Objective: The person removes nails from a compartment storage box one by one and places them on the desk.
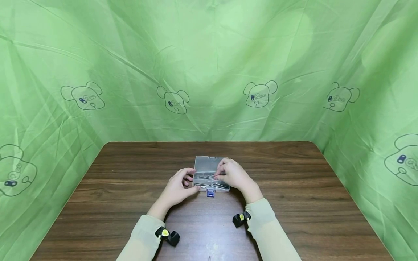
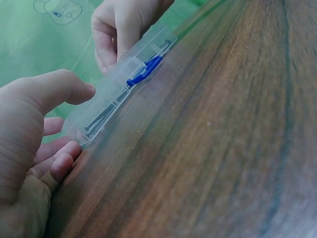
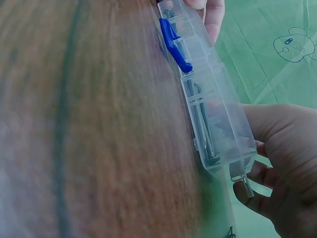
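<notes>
Resting at the centre of a dark wooden table (image 1: 130, 188), a small clear plastic box (image 1: 209, 170) lies with its lid raised toward the back and a blue latch (image 1: 210, 193) on its near edge. Long metal nails or pins (image 1: 209, 177) fill its compartments. The left hand (image 1: 177, 188), lower centre of the frame, steadies the box's left end, thumb against the near corner and fingers loosely curled beside the wall. The right hand (image 1: 233, 174) reaches over the right end, its fingertips drawn together down among the pins; whether they actually pinch one is hidden. Green fabric printed with bear faces (image 1: 258, 95) surrounds the table. Doing this well likely means keeping the box pressed flat so it cannot slide, and lifting one pin by its end without disturbing the rest.
</notes>
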`<state>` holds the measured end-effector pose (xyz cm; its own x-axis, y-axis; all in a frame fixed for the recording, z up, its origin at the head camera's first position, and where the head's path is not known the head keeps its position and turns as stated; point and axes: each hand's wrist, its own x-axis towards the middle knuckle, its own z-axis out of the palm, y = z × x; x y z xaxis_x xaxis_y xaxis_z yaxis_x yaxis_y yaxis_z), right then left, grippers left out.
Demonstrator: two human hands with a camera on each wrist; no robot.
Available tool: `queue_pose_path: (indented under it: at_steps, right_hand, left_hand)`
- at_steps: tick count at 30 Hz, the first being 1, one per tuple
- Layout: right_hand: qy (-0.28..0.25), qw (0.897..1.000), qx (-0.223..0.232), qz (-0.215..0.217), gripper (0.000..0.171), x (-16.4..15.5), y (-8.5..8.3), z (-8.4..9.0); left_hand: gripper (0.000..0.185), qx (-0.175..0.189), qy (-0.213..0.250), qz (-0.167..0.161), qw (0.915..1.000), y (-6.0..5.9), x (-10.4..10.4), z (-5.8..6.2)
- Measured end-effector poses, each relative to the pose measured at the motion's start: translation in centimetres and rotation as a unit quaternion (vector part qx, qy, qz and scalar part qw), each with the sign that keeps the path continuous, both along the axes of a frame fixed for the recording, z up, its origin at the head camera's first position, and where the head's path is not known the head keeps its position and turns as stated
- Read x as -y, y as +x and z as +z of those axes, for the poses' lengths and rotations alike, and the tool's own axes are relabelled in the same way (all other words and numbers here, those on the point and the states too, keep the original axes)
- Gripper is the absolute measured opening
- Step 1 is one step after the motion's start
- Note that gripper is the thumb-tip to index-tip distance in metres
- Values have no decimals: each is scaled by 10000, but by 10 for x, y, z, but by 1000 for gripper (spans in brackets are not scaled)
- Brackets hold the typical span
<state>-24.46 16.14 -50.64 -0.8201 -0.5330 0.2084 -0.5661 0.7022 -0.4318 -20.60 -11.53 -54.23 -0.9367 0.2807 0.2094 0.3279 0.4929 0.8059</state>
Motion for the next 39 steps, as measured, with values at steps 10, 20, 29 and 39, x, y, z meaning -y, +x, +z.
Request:
queue_pose_path:
  at_steps: [10, 20, 29, 39]
  right_hand:
    - [36, 9998, -62, 188, 12, -2, 0, 2]
    - [182, 9991, -201, 313, 13, -1, 2, 4]
    - [162, 9969, -594, 491, 8, 0, 2, 4]
    - [187, 9973, -423, 574, 8, 0, 2, 8]
  left_hand:
    - [62, -6, 22, -13, 10000, 0, 0, 0]
    - [62, -29, 96, -27, 9999, 1, 0, 1]
    - [62, 10, 70, -24, 10000, 0, 1, 2]
    - [62, 0, 48, -43, 10000, -2, 2, 1]
